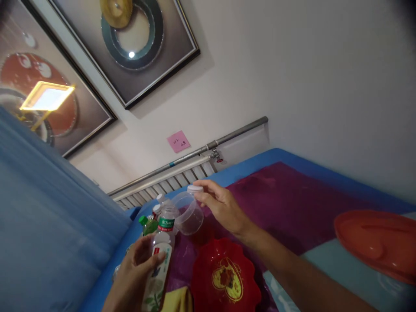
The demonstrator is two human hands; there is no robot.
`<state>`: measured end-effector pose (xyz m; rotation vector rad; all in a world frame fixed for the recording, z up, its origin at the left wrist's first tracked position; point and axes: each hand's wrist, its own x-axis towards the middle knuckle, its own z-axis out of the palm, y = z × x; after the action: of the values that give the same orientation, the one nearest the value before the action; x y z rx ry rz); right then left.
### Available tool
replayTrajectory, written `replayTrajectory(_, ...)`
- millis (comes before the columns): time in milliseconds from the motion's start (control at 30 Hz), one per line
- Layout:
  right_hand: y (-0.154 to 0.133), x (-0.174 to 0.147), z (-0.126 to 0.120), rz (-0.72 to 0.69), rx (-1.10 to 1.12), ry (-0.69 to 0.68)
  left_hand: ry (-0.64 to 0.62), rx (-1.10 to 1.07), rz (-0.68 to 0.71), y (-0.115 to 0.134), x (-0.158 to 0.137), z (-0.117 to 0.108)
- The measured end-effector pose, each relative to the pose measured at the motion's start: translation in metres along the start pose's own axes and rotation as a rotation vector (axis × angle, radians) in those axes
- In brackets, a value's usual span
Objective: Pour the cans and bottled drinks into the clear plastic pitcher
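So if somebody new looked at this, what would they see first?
Probably the shiny red tray with a gold design, at the bottom middle. Then the bright glare on the framed picture at far left. Next, the clear bottle in the left hand, left of the tray.

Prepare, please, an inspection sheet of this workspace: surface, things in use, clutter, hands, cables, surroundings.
Surface: purple cloth over blue covering.
Things in use: labelled bottle, white cap, clear bowl.
Clutter: green-capped bottle and white-capped bottles beyond the labelled one; red scalloped dish; yellow cloth; orange dish at picture right.
Left hand: holds the labelled bottle.
Right hand: pinches the white cap near the clear bowl.
Cables: nothing seen.
Surroundings: wall with two framed pictures, pink note, pipe, radiator; blue curtain at picture left.
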<state>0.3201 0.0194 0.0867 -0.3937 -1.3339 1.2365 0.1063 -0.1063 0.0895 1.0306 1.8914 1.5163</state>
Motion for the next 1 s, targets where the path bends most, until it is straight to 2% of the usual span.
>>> replayTrajectory(100, -0.002, 0.003, -0.005, -0.011, 0.005, 0.006, -0.034, 0.213, -0.001, 0.023, 0.022, -0.013)
replayTrajectory(200, -0.006, 0.004, -0.009, -0.035, 0.025, -0.004, -0.089, 0.552, 0.059, 0.044, 0.047, -0.020)
replayTrajectory(300, -0.012, 0.004, -0.013, -0.035, 0.053, -0.009, -0.146, 0.973, 0.202, 0.064, 0.069, -0.019)
replayTrajectory(400, -0.018, 0.004, -0.018, -0.035, 0.092, -0.005, -0.190, 1.245, 0.281, 0.084, 0.084, -0.009)
replayTrajectory(533, -0.020, 0.004, -0.022, -0.052, 0.091, 0.005, -0.265, 1.500, 0.341, 0.102, 0.096, 0.009)
replayTrajectory(700, -0.020, 0.004, -0.024, -0.042, 0.027, 0.002, -0.344, 1.769, 0.436, 0.112, 0.099, 0.042)
replayTrajectory(867, -0.020, 0.005, -0.027, -0.036, 0.018, -0.003, -0.359, 1.946, 0.517, 0.114, 0.087, 0.077)
replayTrajectory(1000, -0.022, 0.006, -0.027, -0.040, -0.038, 0.007, -0.315, 2.014, 0.515, 0.119, 0.080, 0.085)
